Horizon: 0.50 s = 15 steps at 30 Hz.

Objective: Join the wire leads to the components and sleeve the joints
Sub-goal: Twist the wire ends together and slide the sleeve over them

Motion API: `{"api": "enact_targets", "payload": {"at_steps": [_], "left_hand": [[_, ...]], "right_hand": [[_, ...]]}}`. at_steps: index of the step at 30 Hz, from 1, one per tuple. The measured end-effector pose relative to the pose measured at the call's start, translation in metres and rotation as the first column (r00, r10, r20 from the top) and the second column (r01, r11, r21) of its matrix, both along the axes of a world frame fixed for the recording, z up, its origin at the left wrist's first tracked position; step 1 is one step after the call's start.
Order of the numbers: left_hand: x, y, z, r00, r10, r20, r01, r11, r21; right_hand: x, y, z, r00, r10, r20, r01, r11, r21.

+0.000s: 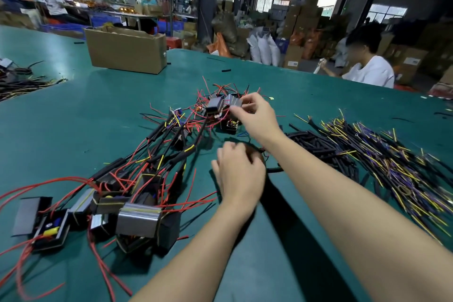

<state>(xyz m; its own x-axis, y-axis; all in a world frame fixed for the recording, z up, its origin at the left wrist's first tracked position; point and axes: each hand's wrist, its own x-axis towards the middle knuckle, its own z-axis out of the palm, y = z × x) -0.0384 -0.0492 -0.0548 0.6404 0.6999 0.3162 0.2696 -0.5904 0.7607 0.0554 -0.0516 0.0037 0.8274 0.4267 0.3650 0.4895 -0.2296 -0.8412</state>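
My right hand (257,117) reaches forward to a far pile of grey block components (215,105) with thin red leads and pinches one component (232,101) at its edge. My left hand (239,174) is nearer, knuckles up, fingers curled round a dark lead (274,169) whose end sticks out to the right. Most of what that hand holds is hidden. A cluster of joined components (137,216) with black-sleeved joints and red wires lies at the near left. Black sleeve pieces (316,144) and yellow, purple and black wire leads (382,162) are heaped on the right.
The work lies on a green table (93,115). An open cardboard box (127,49) stands at the back left, and another wire bundle (22,83) lies at the far left edge. A person in white (367,68) sits across the table at the right.
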Motion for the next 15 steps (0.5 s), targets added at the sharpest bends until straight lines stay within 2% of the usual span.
{"api": "enact_targets", "payload": {"at_steps": [3,5,7,9,11,13,15], "left_hand": [[-0.003,0.017,0.007,0.941,0.222,0.256,-0.181,0.968,-0.175],[-0.003,0.025,0.009,0.875,0.327,0.356,-0.207,0.919,-0.334],[-0.003,0.029,0.013,0.798,0.375,0.472,-0.146,0.88,-0.452],[-0.002,0.031,0.016,0.743,0.367,0.559,-0.03,0.853,-0.521],[-0.001,0.033,0.016,0.737,0.374,0.564,0.018,0.822,-0.569],[0.001,0.037,0.014,0.74,0.386,0.55,0.033,0.797,-0.604],[0.002,0.04,0.013,0.749,0.381,0.542,0.057,0.778,-0.626]], "right_hand": [[0.0,-0.007,0.014,0.999,-0.041,0.014,0.038,0.988,0.152],[0.002,-0.01,0.02,0.994,-0.108,0.002,0.104,0.965,0.242],[0.006,-0.012,0.023,0.976,-0.198,-0.088,0.217,0.914,0.342],[0.01,-0.016,0.026,0.937,-0.244,-0.251,0.334,0.838,0.431],[0.013,-0.022,0.03,0.896,-0.163,-0.413,0.381,0.759,0.527],[0.013,-0.028,0.034,0.855,0.034,-0.517,0.389,0.618,0.684],[0.01,-0.036,0.036,0.792,0.217,-0.57,0.427,0.469,0.773]]}}
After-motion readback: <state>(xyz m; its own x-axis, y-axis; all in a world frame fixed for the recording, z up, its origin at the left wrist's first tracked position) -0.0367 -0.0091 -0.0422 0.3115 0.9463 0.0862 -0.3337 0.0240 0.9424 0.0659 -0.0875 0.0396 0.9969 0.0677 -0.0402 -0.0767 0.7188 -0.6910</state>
